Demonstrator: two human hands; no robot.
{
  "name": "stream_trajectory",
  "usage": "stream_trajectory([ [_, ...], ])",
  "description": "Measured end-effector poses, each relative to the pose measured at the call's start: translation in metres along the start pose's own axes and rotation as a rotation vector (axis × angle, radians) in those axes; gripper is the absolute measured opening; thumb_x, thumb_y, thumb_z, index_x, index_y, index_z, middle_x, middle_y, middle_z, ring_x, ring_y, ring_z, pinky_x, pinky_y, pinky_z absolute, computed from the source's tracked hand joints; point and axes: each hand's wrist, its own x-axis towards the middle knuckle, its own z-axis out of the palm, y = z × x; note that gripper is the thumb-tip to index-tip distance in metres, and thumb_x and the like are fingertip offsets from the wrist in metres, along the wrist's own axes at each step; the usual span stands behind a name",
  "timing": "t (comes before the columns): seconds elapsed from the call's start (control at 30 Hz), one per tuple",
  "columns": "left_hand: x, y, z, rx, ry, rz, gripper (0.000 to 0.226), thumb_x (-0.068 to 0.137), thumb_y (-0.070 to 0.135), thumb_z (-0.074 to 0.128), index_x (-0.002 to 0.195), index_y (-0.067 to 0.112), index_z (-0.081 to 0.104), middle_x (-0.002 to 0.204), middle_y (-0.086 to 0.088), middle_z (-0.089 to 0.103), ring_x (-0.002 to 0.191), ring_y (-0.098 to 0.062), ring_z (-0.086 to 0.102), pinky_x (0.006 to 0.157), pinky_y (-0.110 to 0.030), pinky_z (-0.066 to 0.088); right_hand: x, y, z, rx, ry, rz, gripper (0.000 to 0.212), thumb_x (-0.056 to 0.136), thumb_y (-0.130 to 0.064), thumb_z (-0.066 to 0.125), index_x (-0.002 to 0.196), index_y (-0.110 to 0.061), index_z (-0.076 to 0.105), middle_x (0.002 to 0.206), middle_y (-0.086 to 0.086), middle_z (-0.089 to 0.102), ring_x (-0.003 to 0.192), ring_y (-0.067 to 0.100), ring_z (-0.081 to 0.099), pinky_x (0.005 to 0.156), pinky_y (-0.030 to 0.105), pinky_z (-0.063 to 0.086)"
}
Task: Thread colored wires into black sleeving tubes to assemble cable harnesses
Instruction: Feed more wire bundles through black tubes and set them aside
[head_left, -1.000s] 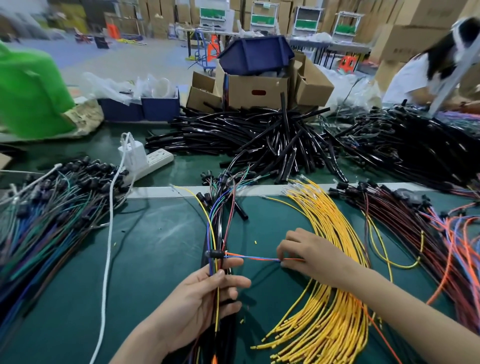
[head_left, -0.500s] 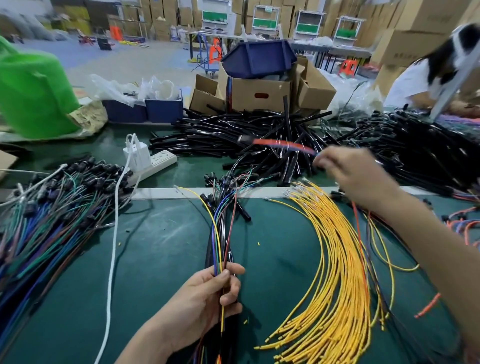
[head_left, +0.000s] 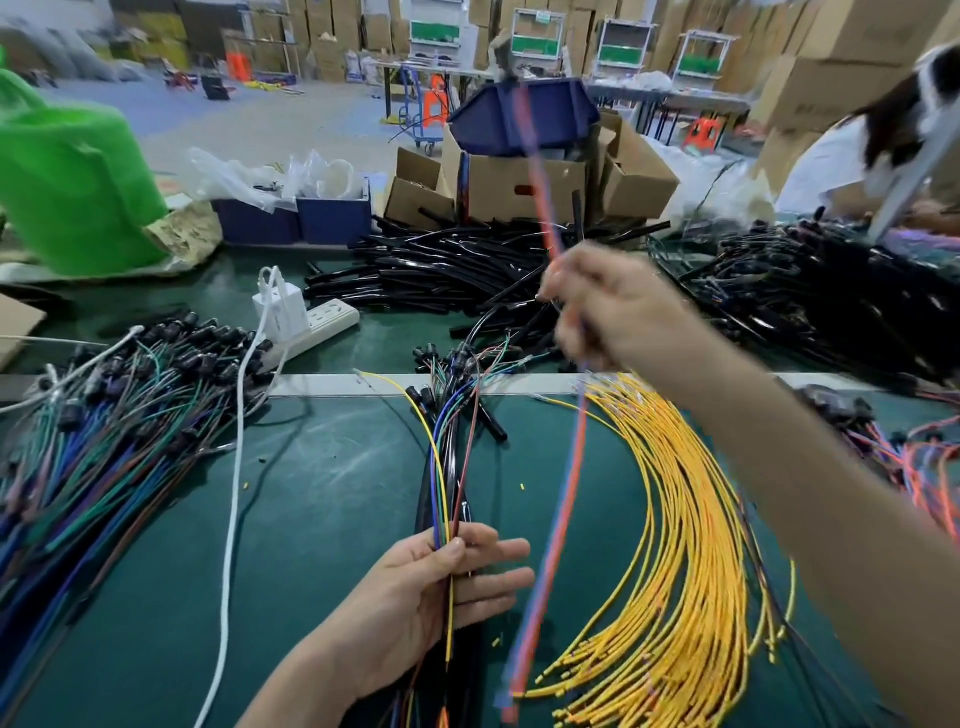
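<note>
My left hand (head_left: 436, 592) grips a bundle of black sleeving tubes with colored wires (head_left: 447, 478) low on the green table, thumb pressed over it. My right hand (head_left: 618, 306) is raised above the table and pinches an orange and blue wire pair (head_left: 566, 478), blurred by motion. Those two wires run steeply from above the hand down to near the table's front edge. A fan of yellow wires (head_left: 670, 545) lies to the right of the bundle. Loose black sleeving tubes (head_left: 452, 270) are piled at the back center.
Finished harnesses (head_left: 109, 431) are heaped at the left, more dark harnesses (head_left: 826, 291) at the back right. A white power strip (head_left: 322, 322) with a charger and white cable lies left of center. Cardboard boxes (head_left: 519, 187) and a green bag (head_left: 72, 182) stand behind. A person sits at far right.
My right hand pulled the orange and blue wires away from the bundle, lifting from the table to high above it; the wires now hang nearly upright. My left hand stayed on the bundle.
</note>
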Motion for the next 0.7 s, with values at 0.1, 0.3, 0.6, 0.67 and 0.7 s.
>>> stream_trajectory([
  [0.1,-0.002,0.0,-0.001,-0.008,-0.019,-0.031,0.031,0.087,0.013,0.047,0.114,0.0,0.054,0.12,-0.026,0.062,0.096,-0.041,0.067,0.074,-0.045,0.057,0.0,0.037,0.052,-0.012,-0.108,0.076,0.011,0.1,-0.01,0.044,0.092,-0.009,0.05,0.051,0.01,0.048,0.03,0.007,0.04,0.032,0.015,0.03],
  [0.3,-0.003,0.0,-0.001,-0.046,0.027,-0.028,0.036,0.087,0.008,0.049,0.12,-0.002,0.057,0.077,-0.014,0.061,0.042,-0.009,0.038,0.039,-0.019,0.037,0.011,0.077,0.08,-0.17,-0.09,0.031,0.017,0.1,-0.016,0.046,0.085,-0.021,0.053,0.048,0.002,0.052,0.035,0.01,0.041,0.041,0.018,0.035],
  [0.6,-0.008,0.005,0.003,0.073,0.037,-0.055,0.015,0.09,0.018,0.048,0.094,0.007,0.058,0.059,0.002,0.025,0.043,-0.004,0.019,0.034,-0.012,0.02,0.025,0.104,0.074,0.127,0.03,0.453,0.011,0.097,-0.005,0.046,0.107,-0.001,0.05,0.062,0.012,0.054,0.033,0.009,0.052,0.036,0.019,0.041],
  [0.67,-0.011,0.008,0.004,0.134,0.026,-0.077,0.014,0.093,0.023,0.047,0.083,0.014,0.051,0.062,0.002,0.016,0.043,-0.004,0.015,0.034,-0.011,0.019,0.017,0.107,0.071,0.084,0.117,0.545,0.025,0.095,-0.009,0.051,0.119,-0.005,0.047,0.078,0.012,0.055,0.051,0.016,0.061,0.052,0.027,0.051],
  [0.7,-0.012,0.01,0.005,0.169,0.022,-0.093,0.018,0.094,0.026,0.046,0.079,0.017,0.048,0.062,0.002,0.013,0.043,-0.004,0.014,0.035,-0.011,0.018,0.012,0.106,0.071,-0.101,0.159,0.485,0.031,0.094,-0.014,0.053,0.124,-0.008,0.048,0.091,0.012,0.057,0.07,0.021,0.064,0.068,0.032,0.053],
])
